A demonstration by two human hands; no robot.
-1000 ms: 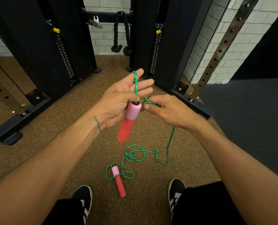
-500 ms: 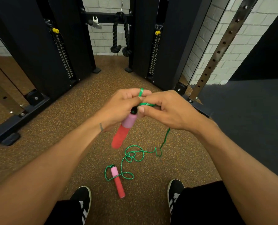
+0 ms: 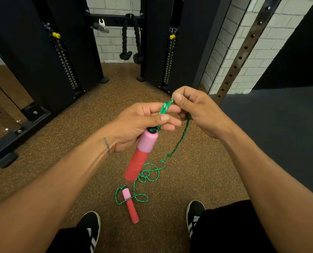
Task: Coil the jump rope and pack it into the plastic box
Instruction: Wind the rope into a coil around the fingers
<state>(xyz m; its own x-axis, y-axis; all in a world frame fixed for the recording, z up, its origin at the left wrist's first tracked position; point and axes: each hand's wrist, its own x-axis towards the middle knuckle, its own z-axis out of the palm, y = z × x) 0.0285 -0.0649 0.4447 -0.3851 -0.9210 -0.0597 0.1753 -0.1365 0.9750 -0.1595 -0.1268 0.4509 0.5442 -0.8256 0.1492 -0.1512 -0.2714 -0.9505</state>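
Green rope (image 3: 177, 143) pinched between both hands, pink handle (image 3: 141, 154) gripped in left hand (image 3: 137, 125)

A single head-worn wide-angle camera looks forward and steeply down from the standing person's own eye line. Both forearms run in from the near corners, with the left hand (image 3: 139, 123) and right hand (image 3: 197, 110) close at centre. The shoes (image 3: 90, 227) sit at the near edge; the brick wall (image 3: 113, 39) lies far. Straight edges bow outward.
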